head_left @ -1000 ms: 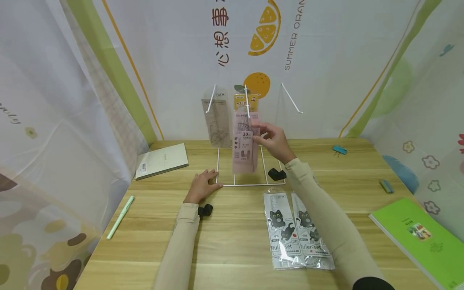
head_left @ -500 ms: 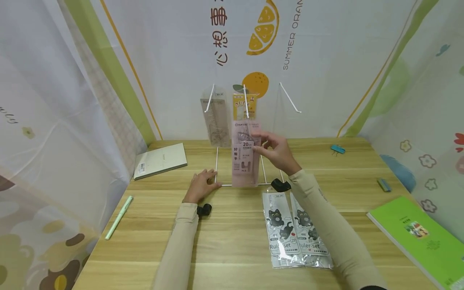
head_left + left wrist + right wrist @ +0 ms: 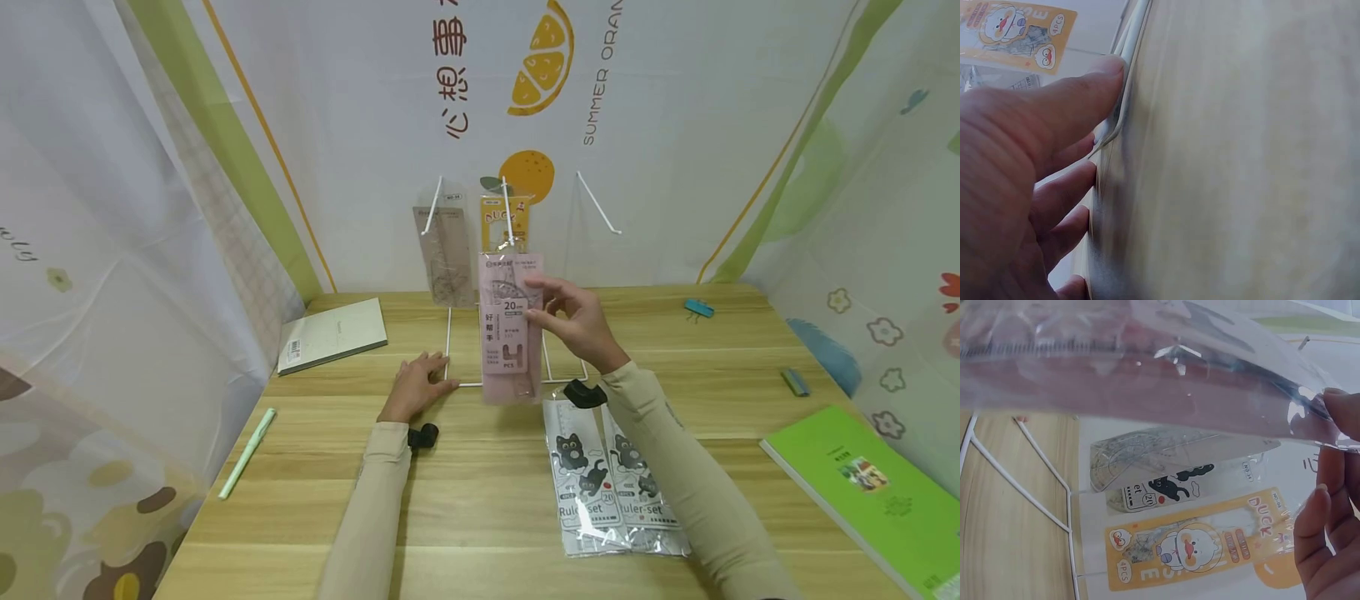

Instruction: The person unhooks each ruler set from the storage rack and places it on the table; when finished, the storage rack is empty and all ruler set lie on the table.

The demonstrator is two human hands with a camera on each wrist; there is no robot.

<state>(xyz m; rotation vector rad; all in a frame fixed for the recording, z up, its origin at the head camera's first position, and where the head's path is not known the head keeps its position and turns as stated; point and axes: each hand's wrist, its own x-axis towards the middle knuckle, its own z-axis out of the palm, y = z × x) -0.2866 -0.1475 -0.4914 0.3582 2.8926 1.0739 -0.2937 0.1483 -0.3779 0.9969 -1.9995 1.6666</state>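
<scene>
My right hand point(image 3: 579, 321) pinches the right edge of a pink ruler-set packet point(image 3: 504, 385), thumb in front. The packet hangs upright just below the tip of the middle hook; whether its clear top still touches the hook cannot be told. In the right wrist view the pink packet point(image 3: 1116, 394) crosses the top, thumb and fingers at its end. My left hand point(image 3: 414, 387) rests at the front left corner of a white wire rack point(image 3: 561, 381), its thumb touching the wire in the left wrist view. A yellow duck packet point(image 3: 495, 221) hangs on the middle hook, a greyish packet point(image 3: 447, 262) on the left.
Two cat-print ruler-set packets point(image 3: 585, 467) lie in front, partly under the right forearm. A notebook point(image 3: 337, 333) and a green pen point(image 3: 247, 454) are at left. On the right are a blue binder clip point(image 3: 699, 307), a small blue-green block point(image 3: 795, 382) and a green book point(image 3: 855, 483).
My right hand has drawn the pink packet down and toward me, from along the middle hook to below its tip, uncovering more of the duck packet. The left hand has stayed put.
</scene>
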